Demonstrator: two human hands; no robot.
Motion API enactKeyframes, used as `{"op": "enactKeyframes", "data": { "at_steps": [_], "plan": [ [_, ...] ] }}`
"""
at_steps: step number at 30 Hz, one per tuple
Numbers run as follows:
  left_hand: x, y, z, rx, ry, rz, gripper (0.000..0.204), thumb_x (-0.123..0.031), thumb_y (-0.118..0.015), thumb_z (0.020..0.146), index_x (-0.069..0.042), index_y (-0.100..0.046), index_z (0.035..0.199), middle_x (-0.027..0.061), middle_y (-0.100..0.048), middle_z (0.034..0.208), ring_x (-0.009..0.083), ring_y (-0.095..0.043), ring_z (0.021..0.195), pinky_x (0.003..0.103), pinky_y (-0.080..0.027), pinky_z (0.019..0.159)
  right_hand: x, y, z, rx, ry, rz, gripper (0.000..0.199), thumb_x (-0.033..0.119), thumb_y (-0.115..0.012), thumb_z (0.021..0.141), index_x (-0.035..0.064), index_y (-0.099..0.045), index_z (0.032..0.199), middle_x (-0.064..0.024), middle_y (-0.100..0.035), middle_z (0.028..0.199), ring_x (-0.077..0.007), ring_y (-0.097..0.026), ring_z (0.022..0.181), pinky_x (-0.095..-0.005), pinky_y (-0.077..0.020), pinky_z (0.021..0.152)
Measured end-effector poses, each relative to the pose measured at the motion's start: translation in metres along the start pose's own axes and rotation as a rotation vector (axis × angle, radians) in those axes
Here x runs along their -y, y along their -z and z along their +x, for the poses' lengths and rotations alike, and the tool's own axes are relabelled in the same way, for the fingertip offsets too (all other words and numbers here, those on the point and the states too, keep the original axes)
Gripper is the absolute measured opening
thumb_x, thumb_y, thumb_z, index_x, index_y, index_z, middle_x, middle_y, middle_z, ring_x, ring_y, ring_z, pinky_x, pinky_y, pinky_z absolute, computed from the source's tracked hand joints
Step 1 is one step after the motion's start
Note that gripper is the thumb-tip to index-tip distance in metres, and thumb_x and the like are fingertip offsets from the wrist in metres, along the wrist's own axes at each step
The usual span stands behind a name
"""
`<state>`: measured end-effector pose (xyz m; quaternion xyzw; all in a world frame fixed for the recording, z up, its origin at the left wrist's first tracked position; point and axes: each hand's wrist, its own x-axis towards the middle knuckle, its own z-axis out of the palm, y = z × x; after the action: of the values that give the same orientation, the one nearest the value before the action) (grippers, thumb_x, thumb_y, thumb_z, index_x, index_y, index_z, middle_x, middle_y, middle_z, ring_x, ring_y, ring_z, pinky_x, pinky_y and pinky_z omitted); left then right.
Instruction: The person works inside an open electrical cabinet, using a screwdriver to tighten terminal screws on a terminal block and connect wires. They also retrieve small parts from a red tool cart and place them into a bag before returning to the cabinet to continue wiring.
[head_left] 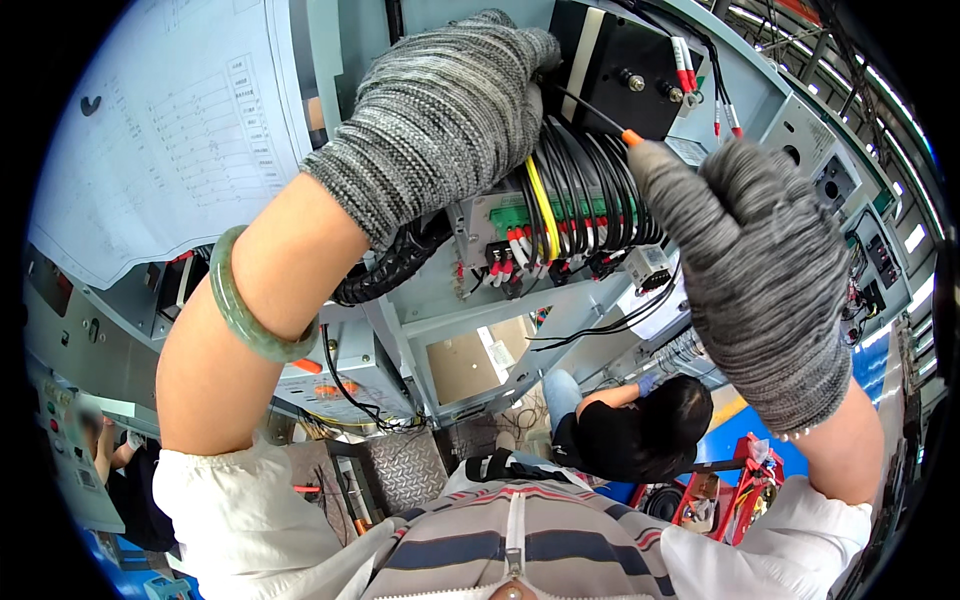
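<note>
My right hand (760, 250), in a grey striped knit glove, is closed on a slim screwdriver (631, 137). Only the orange front of its handle and a thin dark shaft show; the shaft slants up and left across the lower part of a black box (655, 72), toward my other hand. In a matching glove, my left hand (450, 105) is curled beside that box's left side. Its fingertips are turned away, so what they grip is hidden. Below the box, a bundle of black wires (590, 170) and a yellow wire (543, 205) run down to a green terminal board (510, 216).
Wires with red sleeves (686, 70) hang by the box's terminals. A paper wiring diagram (190, 140) covers the left side. A thick black wrapped cable (400, 265) runs under my left wrist. Below, a person in black (640, 425) sits near a red toolbox (740, 490).
</note>
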<state>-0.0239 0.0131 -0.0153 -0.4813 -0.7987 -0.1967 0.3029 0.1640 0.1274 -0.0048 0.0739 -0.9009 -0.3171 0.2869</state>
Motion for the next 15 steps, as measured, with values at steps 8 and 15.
{"op": "enactKeyframes", "data": {
  "at_steps": [8, 15],
  "plan": [
    [-0.005, -0.003, -0.003, -0.01, 0.029, 0.073, 0.032, -0.018, -0.054, 0.083, -0.011, -0.061, 0.113, 0.0148, -0.061, 0.101, 0.0286, -0.062, 0.095, 0.04, -0.049, 0.085, 0.01, -0.024, -0.004, -0.194, -0.363, 0.952, 0.029, 0.009, -0.047, 0.09, 0.0016, -0.055, 0.116, -0.0142, -0.062, 0.1, -0.018, -0.06, 0.092, -0.0298, -0.0458, 0.084],
    [-0.001, 0.004, -0.002, 0.032, 0.029, 0.001, 0.031, -0.019, -0.05, 0.084, -0.011, -0.061, 0.112, 0.0136, -0.063, 0.099, 0.0284, -0.062, 0.094, 0.04, -0.05, 0.084, -0.005, 0.011, 0.019, 0.063, 0.015, -0.085, 0.038, 0.009, -0.064, 0.077, 0.0095, -0.058, 0.114, -0.0133, -0.064, 0.09, -0.0263, -0.064, 0.078, -0.0341, -0.0511, 0.068]
  ]
}}
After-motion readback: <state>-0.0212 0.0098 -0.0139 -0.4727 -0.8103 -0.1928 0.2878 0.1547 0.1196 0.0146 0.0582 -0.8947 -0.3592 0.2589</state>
